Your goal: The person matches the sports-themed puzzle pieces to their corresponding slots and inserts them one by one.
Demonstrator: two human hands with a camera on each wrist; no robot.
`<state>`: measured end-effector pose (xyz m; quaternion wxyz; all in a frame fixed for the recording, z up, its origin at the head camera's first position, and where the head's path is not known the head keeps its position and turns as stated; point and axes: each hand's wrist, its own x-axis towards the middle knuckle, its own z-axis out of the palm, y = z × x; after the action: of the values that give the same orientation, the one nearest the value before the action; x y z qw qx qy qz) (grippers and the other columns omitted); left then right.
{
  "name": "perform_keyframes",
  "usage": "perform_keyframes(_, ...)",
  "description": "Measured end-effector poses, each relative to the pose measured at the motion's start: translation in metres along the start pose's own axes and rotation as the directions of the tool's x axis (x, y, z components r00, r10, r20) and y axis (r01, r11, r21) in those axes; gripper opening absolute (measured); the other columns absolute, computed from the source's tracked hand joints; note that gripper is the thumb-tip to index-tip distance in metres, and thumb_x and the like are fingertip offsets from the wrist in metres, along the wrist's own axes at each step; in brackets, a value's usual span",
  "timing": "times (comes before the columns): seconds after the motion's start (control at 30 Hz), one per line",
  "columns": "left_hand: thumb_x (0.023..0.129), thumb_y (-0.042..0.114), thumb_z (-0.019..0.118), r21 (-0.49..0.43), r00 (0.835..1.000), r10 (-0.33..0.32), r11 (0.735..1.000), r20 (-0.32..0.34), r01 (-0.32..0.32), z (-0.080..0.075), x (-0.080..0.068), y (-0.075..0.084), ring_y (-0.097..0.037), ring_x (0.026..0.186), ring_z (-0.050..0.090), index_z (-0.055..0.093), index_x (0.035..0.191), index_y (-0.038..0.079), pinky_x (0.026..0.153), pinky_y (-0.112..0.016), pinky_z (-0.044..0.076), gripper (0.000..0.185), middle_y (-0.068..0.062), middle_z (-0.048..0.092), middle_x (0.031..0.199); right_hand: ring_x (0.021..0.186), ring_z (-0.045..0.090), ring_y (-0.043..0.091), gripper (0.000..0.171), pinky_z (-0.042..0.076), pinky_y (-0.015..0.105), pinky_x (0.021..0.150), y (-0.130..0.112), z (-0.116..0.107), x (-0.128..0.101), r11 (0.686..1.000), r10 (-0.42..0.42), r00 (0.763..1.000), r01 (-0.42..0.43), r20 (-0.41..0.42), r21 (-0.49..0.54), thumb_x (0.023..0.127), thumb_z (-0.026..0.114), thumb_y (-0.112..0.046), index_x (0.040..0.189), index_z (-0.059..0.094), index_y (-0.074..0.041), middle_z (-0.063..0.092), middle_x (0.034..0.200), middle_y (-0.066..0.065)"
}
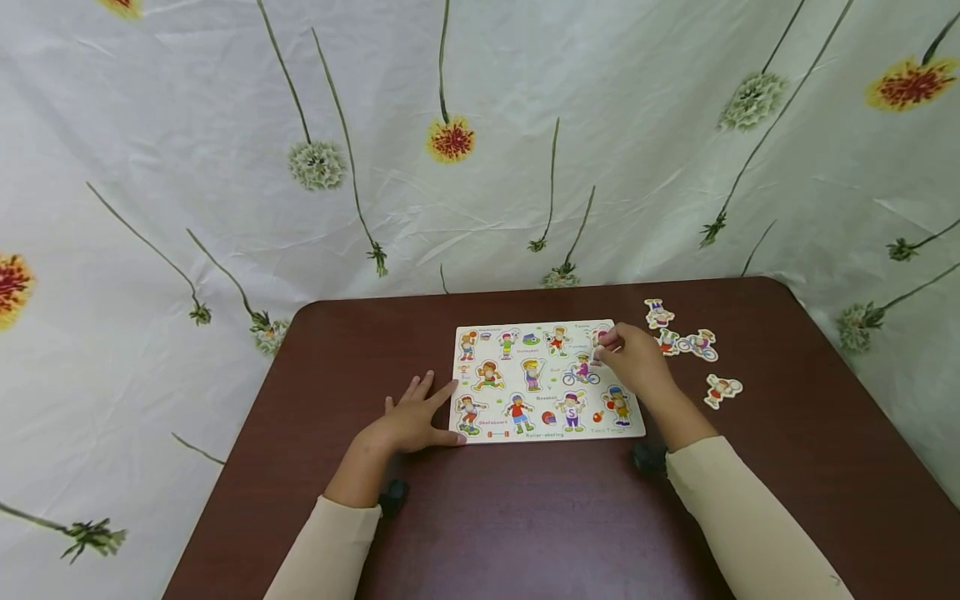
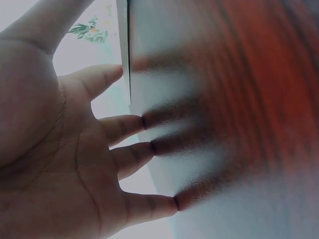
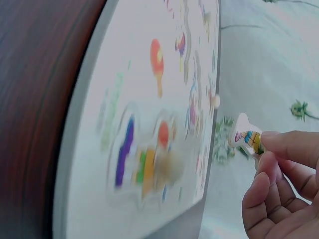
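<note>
- Right hand: thumb and fingers pinch a figure piece over the board's corner farthest from the left hand; whether it touches the board cannot be told.
- Left hand: fingers spread on the counter, thumb and forefinger against the near side of the puzzle board.
- Handling, as judged: the piece is light, stiff and thin, probably smooth; low breakage risk, but a small pinch may let it twist. Best hold: its edges, or a knob if fitted.
- Holder: the board, between both hands, carries outlined figures; one close to the right wrist bears a pale, blurred knob, so appears seated. Others' seating is unconfirmed.
- Four loose pieces lie outward of the right hand.
</note>
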<state>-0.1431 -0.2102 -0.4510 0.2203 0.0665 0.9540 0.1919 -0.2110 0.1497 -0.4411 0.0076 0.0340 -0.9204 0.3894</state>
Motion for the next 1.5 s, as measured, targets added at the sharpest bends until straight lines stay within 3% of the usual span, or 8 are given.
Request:
perform_keyframes(0.2,0.085,0.054,0.076,0.0,1.0,0.002,1.0,0.0,-0.002,-0.001,0.0,0.0,-0.041,0.159,-0.001,0.024,0.162,0.03,0.115,-0.079,0.003,0.096,-0.018,0.003,0.171,0.094,0.066,0.028,0.014,0.053,0.038,0.081,-0.014,0.017,0.004,0.998,-0.004,0.999,0.002,0.036,0.056,0.097,0.069,-0.016,0.104,0.066,-0.004,0.069,0.103,0.014)
perform_keyframes(0.6,0.085,0.055,0.076,-0.002,1.0,0.008,1.0,-0.001,-0.008,0.0,-0.001,0.002,-0.04,0.159,-0.001,0.024,0.162,0.03,0.115,-0.079,0.002,0.096,-0.017,0.002,0.171,0.095,0.065,0.025,0.011,0.054,0.04,0.086,-0.038,0.043,0.012,0.993,-0.112,0.991,0.108,0.07,0.053,0.097,0.069,-0.016,0.102,0.066,-0.007,0.066,0.104,0.011)
perform_keyframes(1.17,0.084,0.056,0.076,-0.009,1.0,-0.001,1.0,-0.005,0.001,0.001,0.0,0.0,-0.04,0.159,-0.001,0.025,0.162,0.031,0.115,-0.078,0.002,0.097,-0.017,0.003,0.171,0.092,0.064,0.021,0.008,0.055,0.034,0.083,-0.06,0.079,0.039,0.978,-0.205,0.967,0.206,0.15,0.009,0.098,0.068,-0.015,0.101,0.065,-0.008,0.064,0.1,0.008)
perform_keyframes(1.5,0.084,0.057,0.076,-0.013,1.0,-0.003,1.0,-0.004,0.002,0.001,0.001,-0.002,-0.041,0.158,0.0,0.025,0.162,0.03,0.115,-0.079,0.003,0.097,-0.018,0.004,0.171,0.089,0.061,0.02,0.007,0.051,0.03,0.077,-0.073,0.098,0.052,0.983,-0.173,0.961,0.183,0.214,-0.028,0.097,0.068,-0.012,0.098,0.063,-0.009,0.062,0.098,0.008)
